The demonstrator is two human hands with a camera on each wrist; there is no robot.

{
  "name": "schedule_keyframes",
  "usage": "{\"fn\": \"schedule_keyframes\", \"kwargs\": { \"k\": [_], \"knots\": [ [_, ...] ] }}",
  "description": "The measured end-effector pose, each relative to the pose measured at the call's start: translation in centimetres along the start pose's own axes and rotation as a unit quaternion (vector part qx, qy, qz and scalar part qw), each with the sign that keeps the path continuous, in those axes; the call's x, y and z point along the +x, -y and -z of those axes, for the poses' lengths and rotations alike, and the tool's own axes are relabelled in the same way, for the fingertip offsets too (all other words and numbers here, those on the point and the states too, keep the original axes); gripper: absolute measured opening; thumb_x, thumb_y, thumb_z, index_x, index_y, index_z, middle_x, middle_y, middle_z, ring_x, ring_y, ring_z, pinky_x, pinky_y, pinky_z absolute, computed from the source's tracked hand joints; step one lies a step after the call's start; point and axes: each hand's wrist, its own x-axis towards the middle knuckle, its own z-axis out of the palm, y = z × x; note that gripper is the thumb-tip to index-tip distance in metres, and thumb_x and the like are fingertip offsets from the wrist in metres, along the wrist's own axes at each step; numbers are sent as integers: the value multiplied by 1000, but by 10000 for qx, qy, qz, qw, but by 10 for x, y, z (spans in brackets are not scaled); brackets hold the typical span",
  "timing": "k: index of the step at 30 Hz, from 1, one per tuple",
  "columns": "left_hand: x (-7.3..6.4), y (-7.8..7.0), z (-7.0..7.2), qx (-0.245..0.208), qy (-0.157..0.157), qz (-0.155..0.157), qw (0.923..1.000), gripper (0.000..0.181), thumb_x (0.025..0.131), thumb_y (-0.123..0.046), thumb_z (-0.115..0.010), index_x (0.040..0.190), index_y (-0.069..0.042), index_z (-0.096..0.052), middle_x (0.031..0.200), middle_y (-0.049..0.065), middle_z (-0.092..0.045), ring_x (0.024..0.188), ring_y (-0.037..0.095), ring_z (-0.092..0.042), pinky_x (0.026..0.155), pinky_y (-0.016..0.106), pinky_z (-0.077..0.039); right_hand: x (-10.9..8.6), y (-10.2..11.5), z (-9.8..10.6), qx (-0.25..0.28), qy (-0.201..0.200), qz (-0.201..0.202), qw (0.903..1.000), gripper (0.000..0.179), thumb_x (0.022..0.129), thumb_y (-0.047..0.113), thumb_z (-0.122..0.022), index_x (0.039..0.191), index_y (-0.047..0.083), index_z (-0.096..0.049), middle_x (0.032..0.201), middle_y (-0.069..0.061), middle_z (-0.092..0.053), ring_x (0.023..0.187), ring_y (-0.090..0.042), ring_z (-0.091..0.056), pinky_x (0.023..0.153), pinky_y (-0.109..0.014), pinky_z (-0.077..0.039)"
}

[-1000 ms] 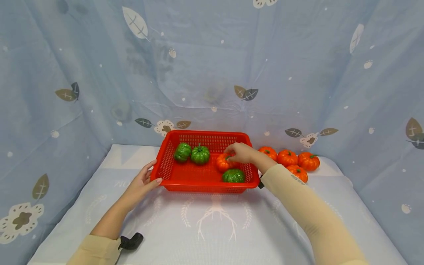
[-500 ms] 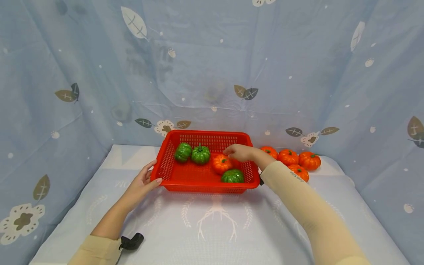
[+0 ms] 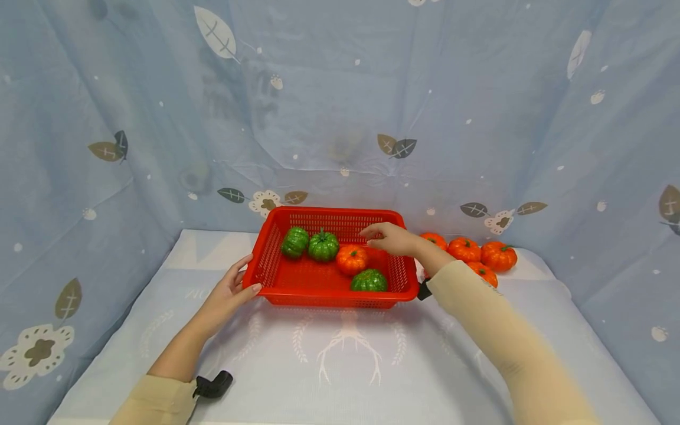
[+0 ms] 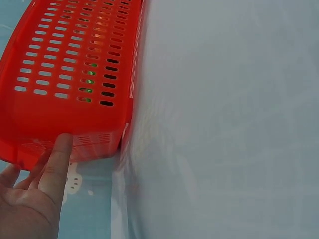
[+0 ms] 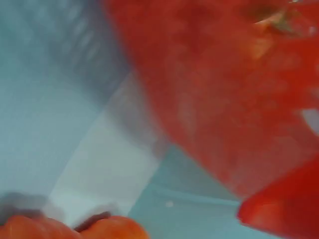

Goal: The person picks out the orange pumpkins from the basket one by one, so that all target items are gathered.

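My left hand (image 3: 225, 298) rests against the left end of the red plastic basket (image 3: 340, 301). Its straight fingers touch the left rim, and the thumb lies at the near corner. In the left wrist view the thumb touches the slotted basket (image 4: 65, 114). Over the right part of the basket hovers my right hand (image 3: 395, 239), fingers loosely extended and holding nothing. Just left and below that hand, a small orange pumpkin (image 3: 352, 260) sits in the basket. A green pumpkin (image 3: 369, 281) lies nearest the front wall, and two more green pumpkins (image 3: 323, 245) stand back left.
Several orange pumpkins (image 3: 498, 256) are grouped on the pale cloth-covered table (image 3: 345, 366) right of the basket, partly behind my right forearm. A blue patterned curtain (image 3: 319, 118) closes off the back and sides. The right wrist view is blurred.
The orange pumpkin in the basket has shifted left, and my right hand has let go and lifted off it. The front green pumpkin moved slightly left. My left hand stays put.
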Motion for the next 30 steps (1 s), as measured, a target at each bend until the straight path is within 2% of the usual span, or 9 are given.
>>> {"fn": "schedule_keyframes", "kwargs": {
  "k": [7,10,13,21,22,26,28,29,30],
  "knots": [
    [1,-6,2,82,24,-58,9999,82,98,-17,-65,161,-12,-13,152,28,-36,133,44,-44,90,19,-51,-31,32,31,184,214,-7,9996,41,103,21,-57,141,7,-55,141,-13,-55,115,-27,-63,99,-44,-51],
    [2,-7,4,56,-19,-29,10000,81,98,-17,-65,161,-12,-13,152,27,-36,133,43,-44,90,19,-51,-30,50,42,286,236,16,9993,40,103,20,-57,141,6,-55,142,-13,-54,113,-28,-64,99,-45,-51],
    [1,-7,5,6,-8,-20,10000,82,98,-15,-64,161,-11,-12,152,28,-35,133,45,-43,90,19,-52,-20,56,44,302,267,-2,9992,39,103,19,-57,140,7,-56,142,-12,-55,115,-28,-63,99,-43,-52],
    [0,-1,3,-111,47,0,9999,81,98,-14,-64,161,-11,-13,151,30,-35,132,45,-45,90,22,-53,13,33,26,425,523,-255,9974,37,104,11,-53,138,0,-55,143,-21,-51,120,-28,-58,99,-44,-51],
    [0,0,3,-90,30,6,10000,81,98,-14,-65,161,-11,-14,151,29,-36,132,44,-45,90,22,-53,15,30,24,460,551,-315,9969,37,104,10,-53,139,0,-54,142,-22,-52,113,-29,-59,96,-42,-52],
    [0,4,2,-30,18,25,10000,81,97,-17,-65,161,-13,-14,152,27,-37,132,43,-45,91,23,-53,24,20,18,261,642,-368,9969,39,103,9,-53,140,-1,-53,140,-24,-53,107,-33,-57,83,-35,-52],
    [0,4,2,-10,14,30,10000,81,97,-18,-65,161,-13,-15,152,27,-37,133,44,-45,92,25,-53,28,15,15,217,736,-386,9963,40,103,8,-53,142,-2,-51,140,-25,-53,109,-36,-57,86,-36,-53],
    [1,4,2,-27,28,23,10000,81,97,-18,-65,161,-14,-15,152,27,-37,133,45,-44,92,25,-53,29,13,13,205,774,-423,9959,41,103,9,-53,142,-2,-51,141,-24,-53,117,-35,-56,91,-38,-53],
    [0,4,2,-24,30,15,10000,81,97,-18,-65,161,-13,-15,152,27,-37,133,45,-44,92,26,-53,31,11,11,218,808,-471,9954,41,103,8,-53,142,-2,-51,140,-24,-54,118,-35,-57,94,-40,-53]
  ]
}}
